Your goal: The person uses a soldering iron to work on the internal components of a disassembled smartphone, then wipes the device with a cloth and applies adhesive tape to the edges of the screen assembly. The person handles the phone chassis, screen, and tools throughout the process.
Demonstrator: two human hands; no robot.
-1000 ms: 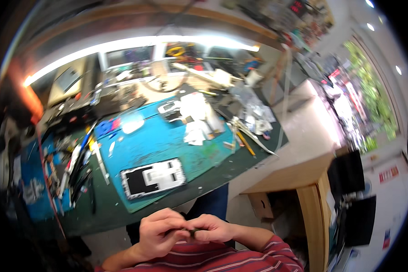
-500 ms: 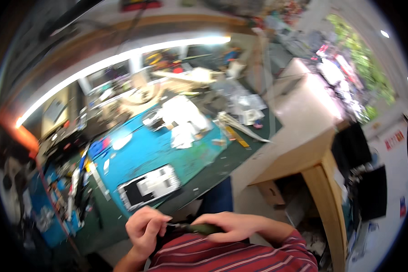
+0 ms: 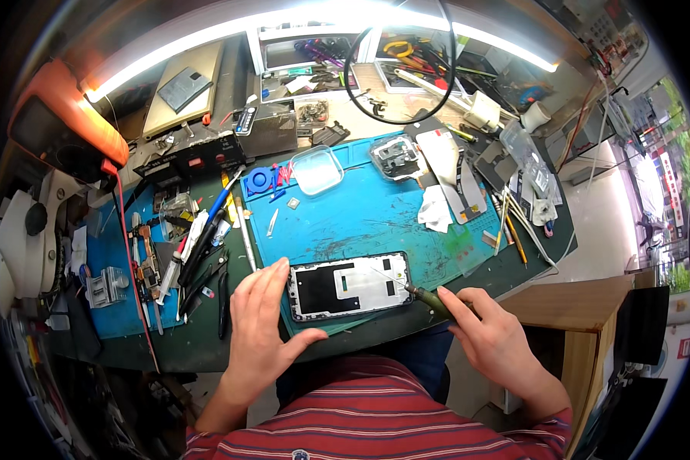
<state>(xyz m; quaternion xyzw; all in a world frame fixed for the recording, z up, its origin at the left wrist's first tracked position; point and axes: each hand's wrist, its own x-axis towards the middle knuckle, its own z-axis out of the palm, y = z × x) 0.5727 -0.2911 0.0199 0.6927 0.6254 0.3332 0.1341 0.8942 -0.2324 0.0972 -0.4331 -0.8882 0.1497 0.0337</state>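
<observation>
Head view, looking down: a dark green tabletop curves across the middle of the view, crowded with tools toward the left and upper edges. On it, a blue work mat fills the centre. A flat phone chassis lies at the mat's lower edge, just below the centre of the view, its black and silver face up and its long sides running nearly left to right.

Your left hand, lower centre-left, has its grip spread wide, fingers by the chassis's left end and thumb apart below; whether any fingertip presses on it, you cannot tell from here. Your right hand, lower right, has its grip closed around a green-handled tool, whose thin metal end reaches in over the chassis's right half. Contact at the tip is too fine to make out.

To work well, brace the left end firmly so the chassis cannot skid, hold the metal end at a shallow angle, and use light, short strokes. Mind the small pale square chip, well apart, above and left.
</observation>
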